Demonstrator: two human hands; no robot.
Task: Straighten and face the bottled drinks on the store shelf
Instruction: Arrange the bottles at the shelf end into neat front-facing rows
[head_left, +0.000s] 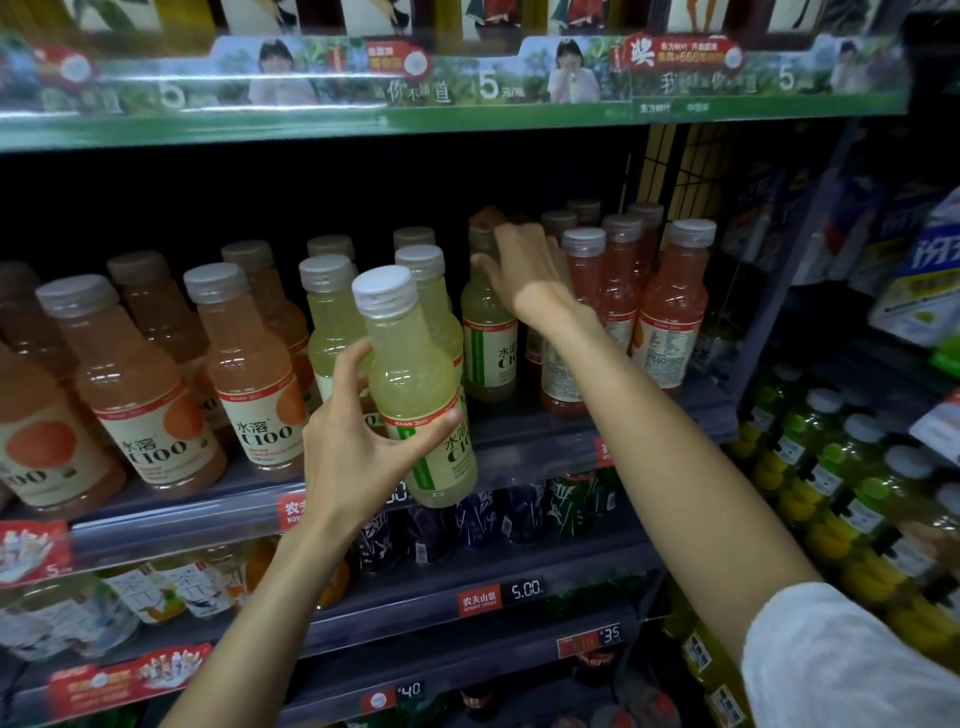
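dim store light overall, with the recess behind the middle shelf's bottles falling to near black. light seems to arrive from the front and above — the white caps and forearms catch it, and small highlights sit on the bottle shoulders. the price strip gives a faint sheen. wide-angle bending curves the shelf edges, strongest at the left and right margins. the corners are soft and smeared — the banner overhead and the yellow bottles at right look blurred, while the centre stays fairly sharp.
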